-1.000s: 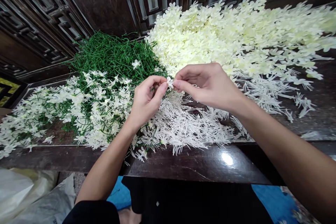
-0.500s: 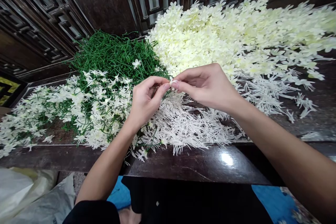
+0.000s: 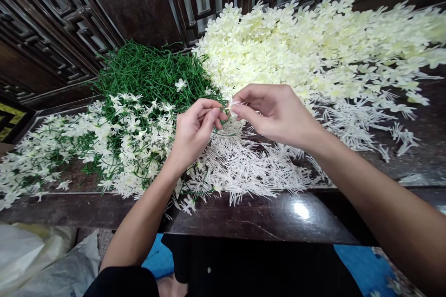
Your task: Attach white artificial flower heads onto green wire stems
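Here the right hand (image 3: 275, 113) pinches a small white flower (image 3: 231, 103) at its fingertips, while the left hand (image 3: 195, 132) grips a thin green stem (image 3: 223, 133) above the counter (image 3: 258, 218).

The cream flower heap (image 3: 313, 51) runs off the right edge, and the hands' fingertips (image 3: 234, 109) hide the small flower's (image 3: 230, 102) base.

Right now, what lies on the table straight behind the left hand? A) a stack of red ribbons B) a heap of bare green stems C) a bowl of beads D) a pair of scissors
B: bare green stems are heaped just beyond the left hand.
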Motion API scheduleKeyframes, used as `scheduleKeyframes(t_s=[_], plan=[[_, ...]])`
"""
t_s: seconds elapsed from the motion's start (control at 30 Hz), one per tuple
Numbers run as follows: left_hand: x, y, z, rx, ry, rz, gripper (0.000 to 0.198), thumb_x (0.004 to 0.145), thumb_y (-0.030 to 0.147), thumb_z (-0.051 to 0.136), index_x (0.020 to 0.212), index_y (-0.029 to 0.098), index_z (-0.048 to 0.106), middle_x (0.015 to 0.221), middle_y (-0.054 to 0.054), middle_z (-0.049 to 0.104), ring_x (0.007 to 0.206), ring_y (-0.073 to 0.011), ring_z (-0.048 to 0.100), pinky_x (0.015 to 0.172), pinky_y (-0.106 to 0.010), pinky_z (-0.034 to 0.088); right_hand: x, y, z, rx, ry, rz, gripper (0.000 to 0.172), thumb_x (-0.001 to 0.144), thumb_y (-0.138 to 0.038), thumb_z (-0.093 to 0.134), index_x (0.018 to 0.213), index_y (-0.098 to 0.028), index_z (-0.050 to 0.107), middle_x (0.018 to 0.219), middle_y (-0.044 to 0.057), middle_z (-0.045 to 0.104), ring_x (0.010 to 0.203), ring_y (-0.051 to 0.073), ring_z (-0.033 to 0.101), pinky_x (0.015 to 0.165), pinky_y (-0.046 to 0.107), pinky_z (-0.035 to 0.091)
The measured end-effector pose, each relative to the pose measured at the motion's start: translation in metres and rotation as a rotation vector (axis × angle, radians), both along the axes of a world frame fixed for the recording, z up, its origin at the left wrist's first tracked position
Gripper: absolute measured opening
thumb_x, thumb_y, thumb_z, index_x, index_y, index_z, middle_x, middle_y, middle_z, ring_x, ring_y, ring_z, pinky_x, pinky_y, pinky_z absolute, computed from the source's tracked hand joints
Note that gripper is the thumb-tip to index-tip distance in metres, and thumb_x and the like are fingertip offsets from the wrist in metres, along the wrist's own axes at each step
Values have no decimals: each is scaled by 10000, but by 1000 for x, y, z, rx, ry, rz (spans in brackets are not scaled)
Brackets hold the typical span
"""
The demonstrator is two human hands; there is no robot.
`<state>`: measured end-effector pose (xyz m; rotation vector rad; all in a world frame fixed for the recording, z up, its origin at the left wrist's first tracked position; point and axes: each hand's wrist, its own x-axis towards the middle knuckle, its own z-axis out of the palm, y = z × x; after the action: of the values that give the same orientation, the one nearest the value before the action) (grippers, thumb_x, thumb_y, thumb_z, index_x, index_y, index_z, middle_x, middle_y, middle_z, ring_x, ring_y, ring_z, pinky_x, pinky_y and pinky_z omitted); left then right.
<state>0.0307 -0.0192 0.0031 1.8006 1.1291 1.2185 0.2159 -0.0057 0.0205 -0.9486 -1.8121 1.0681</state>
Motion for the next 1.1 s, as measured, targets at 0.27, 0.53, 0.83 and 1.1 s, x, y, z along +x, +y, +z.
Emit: scheduleKeyframes(t_s=[0.27,0.53,0.83,1.1], plan=[[-1,-1,-1,1,-8,-23,60,914,187,603,945,174,653,778,-24,720,616,-77,646,565,-199,521,-1,-2,0,92,-60,25,87,876,-270,622,817,-248,682,844,48,687,799,249,632,747,431,521],[-3,1,-1,22,-27,6,48,878,182,653,838,168,674,711,-5,693,628,-79,655,569,-181,521,-3,-1,-5,205,-98,5,101,882,-255,596,827,-265,680,836,38,677,775,241,628,730,417,504],[-2,1,-1,-39,-52,-5,78,860,179,637,785,167,655,702,-11,692,565,-70,602,538,-182,509,-6,-3,-9,308,-160,-9,133,903,-223,535,826,-264,636,820,39,679,723,218,609,657,404,507],[-1,-2,0,23,-77,-33,94,861,132,640,775,168,651,662,11,653,566,-69,609,538,-183,509,-4,-5,-8,318,-168,17,176,930,-227,495,842,-271,641,828,45,666,722,219,593,663,423,506]])
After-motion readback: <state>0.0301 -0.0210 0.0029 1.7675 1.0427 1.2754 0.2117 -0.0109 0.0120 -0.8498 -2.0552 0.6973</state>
